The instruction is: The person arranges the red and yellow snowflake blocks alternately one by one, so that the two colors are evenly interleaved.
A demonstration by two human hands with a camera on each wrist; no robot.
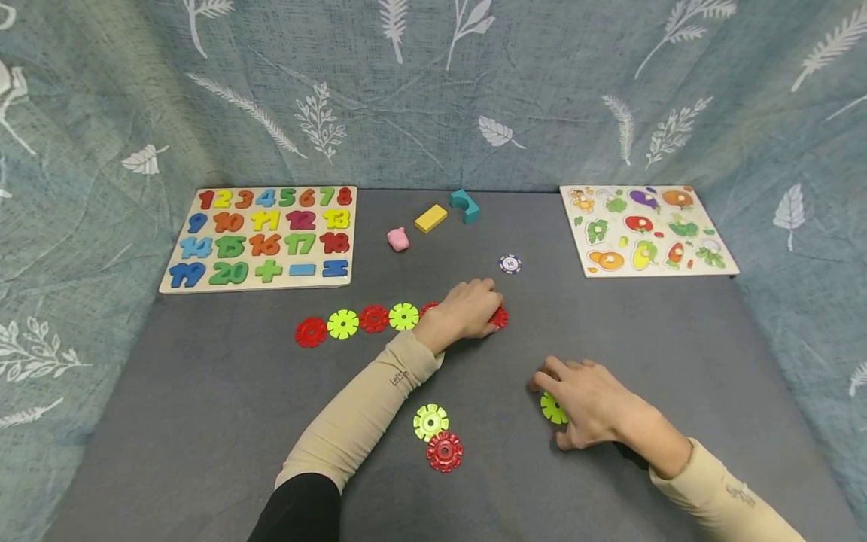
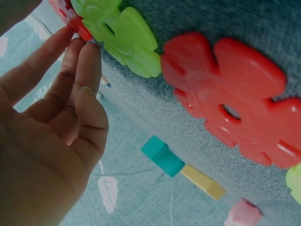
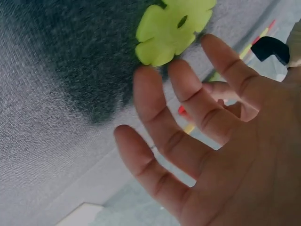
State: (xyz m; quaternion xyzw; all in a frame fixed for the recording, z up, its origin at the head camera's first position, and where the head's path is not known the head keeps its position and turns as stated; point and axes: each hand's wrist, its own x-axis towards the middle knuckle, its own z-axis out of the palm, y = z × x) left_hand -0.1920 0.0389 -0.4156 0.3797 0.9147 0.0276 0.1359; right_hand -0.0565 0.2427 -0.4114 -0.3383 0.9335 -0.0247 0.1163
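Observation:
My left hand (image 1: 466, 309) reaches over the right part of a row of red and lime-green notched interlocking discs. Its thumb and fingers hold the edges of the red interlocking disc (image 1: 500, 318) at the row's right end, partly hidden by the hand. In the left wrist view, a green disc (image 2: 124, 35) lies beside that one, then a larger-looking red disc (image 2: 230, 89). Lower right, my right hand (image 1: 588, 403) arches with spread fingers around a lime-green interlocking disc (image 1: 553, 409) on the table; the fingertips (image 3: 149, 77) come close to its notched edge, contact unclear.
Nearest me lie a loose green disc (image 1: 430, 421) and a red disc (image 1: 445, 452), touching. Behind the row are a pink pig (image 1: 398, 239), yellow block (image 1: 430, 218), teal arch (image 1: 464, 205) and poker chip (image 1: 510, 264). A number board (image 1: 271, 226) and vegetable board (image 1: 646, 229) stand farther back.

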